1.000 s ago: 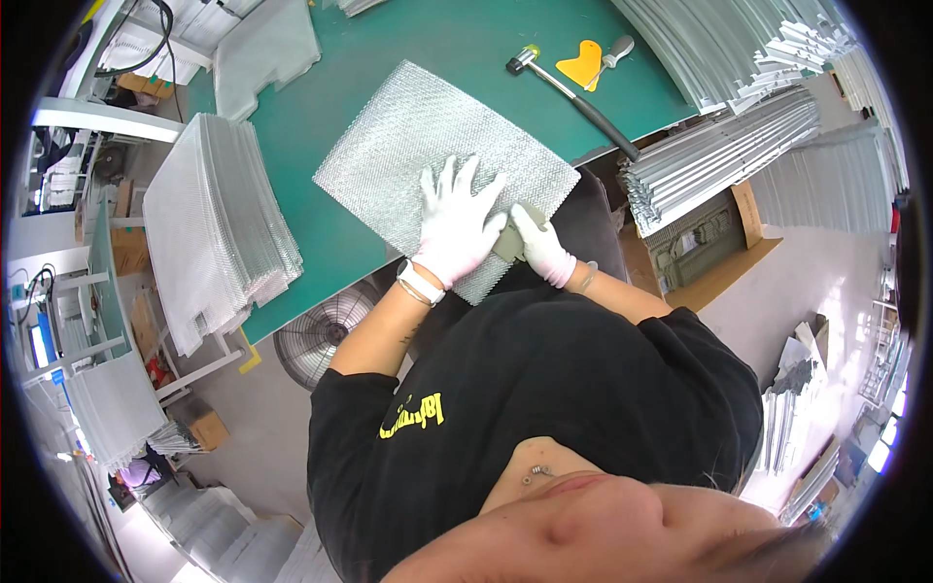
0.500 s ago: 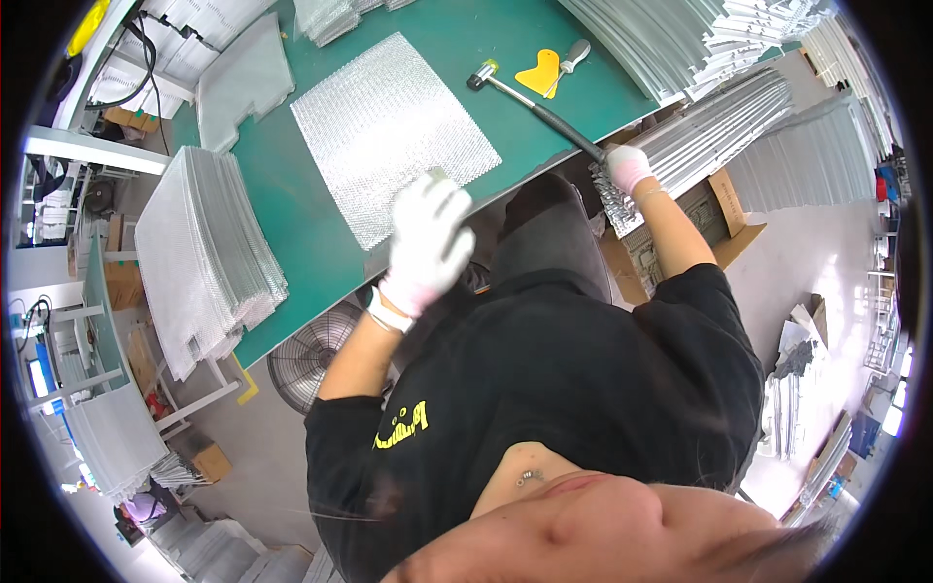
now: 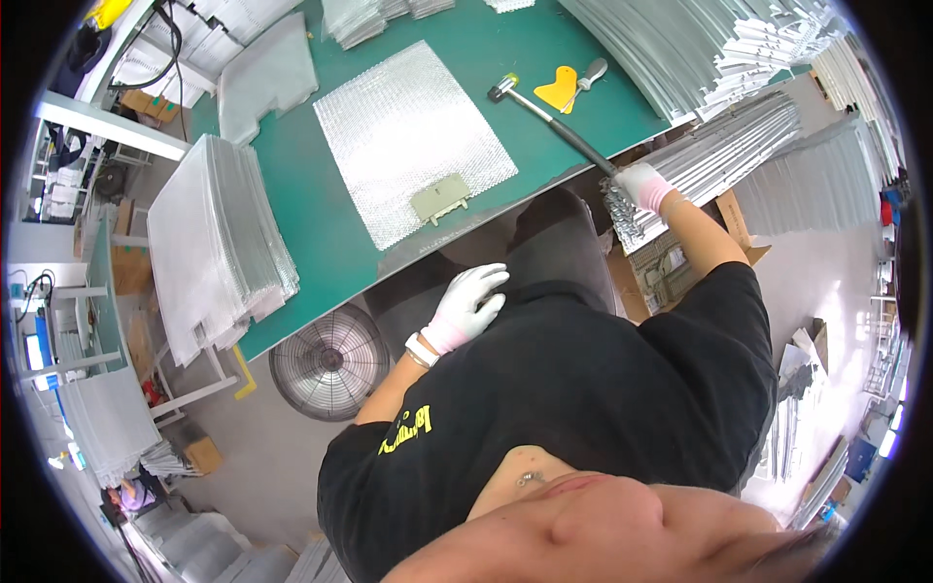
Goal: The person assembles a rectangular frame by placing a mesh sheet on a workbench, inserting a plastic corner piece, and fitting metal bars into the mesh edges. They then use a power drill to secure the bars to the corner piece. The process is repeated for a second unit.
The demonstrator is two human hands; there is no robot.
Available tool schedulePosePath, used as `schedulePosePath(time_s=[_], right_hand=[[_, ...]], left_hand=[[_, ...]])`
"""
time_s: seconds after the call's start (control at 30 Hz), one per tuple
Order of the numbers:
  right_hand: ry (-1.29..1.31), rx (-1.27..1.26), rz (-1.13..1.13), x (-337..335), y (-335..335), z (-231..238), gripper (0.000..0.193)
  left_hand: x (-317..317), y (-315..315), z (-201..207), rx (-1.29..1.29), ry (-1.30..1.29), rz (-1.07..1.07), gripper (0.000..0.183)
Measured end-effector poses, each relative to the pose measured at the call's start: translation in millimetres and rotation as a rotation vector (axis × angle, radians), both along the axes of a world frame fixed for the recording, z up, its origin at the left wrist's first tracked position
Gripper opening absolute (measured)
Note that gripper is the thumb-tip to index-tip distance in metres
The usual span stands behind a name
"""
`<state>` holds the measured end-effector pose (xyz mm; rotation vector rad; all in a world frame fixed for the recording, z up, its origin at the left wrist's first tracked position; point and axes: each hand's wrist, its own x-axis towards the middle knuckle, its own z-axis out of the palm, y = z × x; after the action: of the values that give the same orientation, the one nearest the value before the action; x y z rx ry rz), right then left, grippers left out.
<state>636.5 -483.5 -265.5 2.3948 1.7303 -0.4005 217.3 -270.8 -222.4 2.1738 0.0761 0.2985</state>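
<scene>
Green tabletop (image 3: 321, 223) fills the upper part of the view, with a square silver mesh sheet (image 3: 413, 136) lying flat on it and a small grey clip (image 3: 440, 198) resting on the sheet's near edge. A tall stack of mesh sheets (image 3: 219, 248) sits at the tabletop's left end. A hammer (image 3: 549, 117) lies to the right of the sheet, beside a yellow scraper (image 3: 560, 89). The left hand (image 3: 468, 306), gloved in white, hangs below the tabletop edge over the lap, its grip wide with fingers spread, holding nothing. The right hand (image 3: 641, 185), gloved too, reaches to the bundle of metal strips (image 3: 719, 155) beside the tabletop, touching their ends; whether its grip closes on any I cannot tell. A fan (image 3: 328, 361) stands on the floor.
</scene>
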Motion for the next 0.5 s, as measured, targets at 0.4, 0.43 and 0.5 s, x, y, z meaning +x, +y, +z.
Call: schedulePosePath(time_s=[0.4, 0.43, 0.5], right_hand=[[0.365, 0.749, 0.386, -231.1, 81.8, 155.0, 0.020], [0.201, 0.562, 0.439, -247.1, 88.8, 165.4, 0.019], [0.289, 0.735, 0.640, -253.3, 89.4, 166.5, 0.017]], left_hand=[[85.4, -32.5, 40.4, -0.826, -0.094, -0.067, 0.043], [91.6, -37.9, 65.3, -1.110, -0.142, -0.104, 0.043], [87.0, -33.9, 77.0, -1.164, -0.227, -0.025, 0.041]])
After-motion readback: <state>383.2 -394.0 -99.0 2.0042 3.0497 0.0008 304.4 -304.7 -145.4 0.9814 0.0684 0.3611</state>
